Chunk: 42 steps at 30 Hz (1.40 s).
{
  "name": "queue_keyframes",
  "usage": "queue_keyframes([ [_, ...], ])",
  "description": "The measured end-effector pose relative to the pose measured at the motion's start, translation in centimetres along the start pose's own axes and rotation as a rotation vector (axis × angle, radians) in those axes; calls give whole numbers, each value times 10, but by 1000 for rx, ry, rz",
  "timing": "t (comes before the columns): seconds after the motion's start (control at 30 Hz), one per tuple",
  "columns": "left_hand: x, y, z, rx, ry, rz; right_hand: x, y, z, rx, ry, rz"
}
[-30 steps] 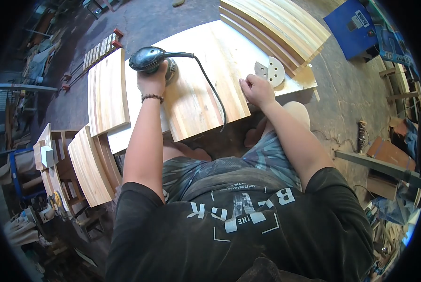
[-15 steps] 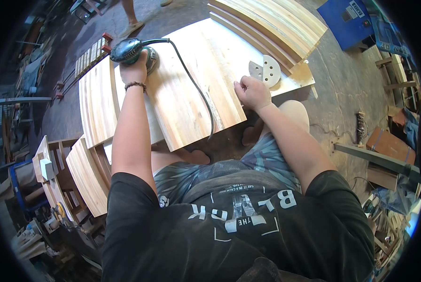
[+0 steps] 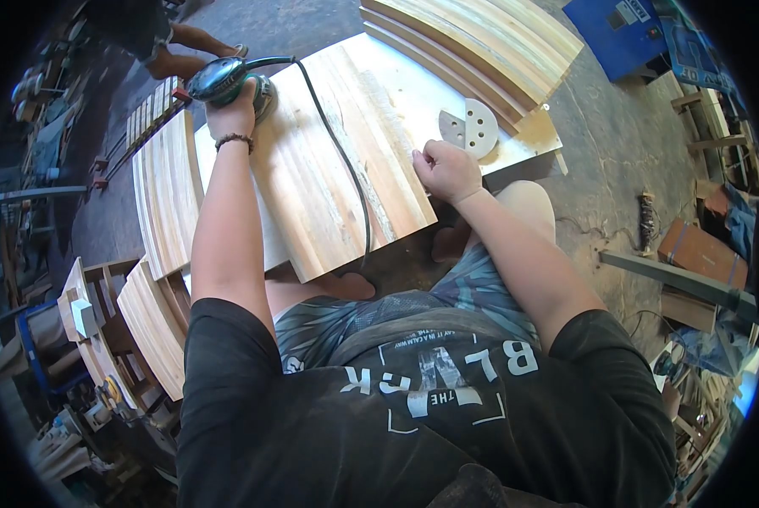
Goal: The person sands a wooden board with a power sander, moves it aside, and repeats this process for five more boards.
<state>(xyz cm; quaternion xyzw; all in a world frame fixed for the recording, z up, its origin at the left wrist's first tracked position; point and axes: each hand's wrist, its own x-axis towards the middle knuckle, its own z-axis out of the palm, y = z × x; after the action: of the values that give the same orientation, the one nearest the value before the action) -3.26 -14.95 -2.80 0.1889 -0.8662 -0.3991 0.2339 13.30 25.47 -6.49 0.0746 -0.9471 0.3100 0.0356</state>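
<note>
My left hand (image 3: 231, 117) is wrapped round the body of a dark green orbital sander (image 3: 218, 80), which sits at the far left edge of a striped wooden panel (image 3: 329, 169). From the sander a black cord (image 3: 333, 123) runs back across the panel. At the panel's right edge, my right hand (image 3: 449, 172) is closed with its thumb and curled fingers against the wood; the undersides of the fingers are hidden. Just beyond that hand, round sanding discs (image 3: 481, 127) with holes lie on the white worktop (image 3: 409, 102).
Stacked wooden panels (image 3: 490, 51) stand at the back right, and more boards (image 3: 166, 190) lie at the left. A blue box (image 3: 612, 34) is on the floor at the upper right. Another person's legs (image 3: 185, 51) show at the upper left. A metal bar (image 3: 676, 279) juts in from the right.
My left hand and the sander have shifted a little left and away, to the panel's far corner. The other person's legs have come further into view. My right hand stays at the panel edge.
</note>
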Motion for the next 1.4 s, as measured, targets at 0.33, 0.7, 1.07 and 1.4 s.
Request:
queue_keyframes([
  [0.33,-17,23,10,65,-3,-19,0,1,1,-19,4,-23],
  [0.7,-23,17,10,126,-33,-49,-1,-1,0,-27,-11,-4],
  [1.07,-45,11,-2,129,-11,-50,-2,-3,-2,-21,4,11],
  [1.4,-93,33,-26,58,-28,-45,-1,-3,0,-18,20,18],
])
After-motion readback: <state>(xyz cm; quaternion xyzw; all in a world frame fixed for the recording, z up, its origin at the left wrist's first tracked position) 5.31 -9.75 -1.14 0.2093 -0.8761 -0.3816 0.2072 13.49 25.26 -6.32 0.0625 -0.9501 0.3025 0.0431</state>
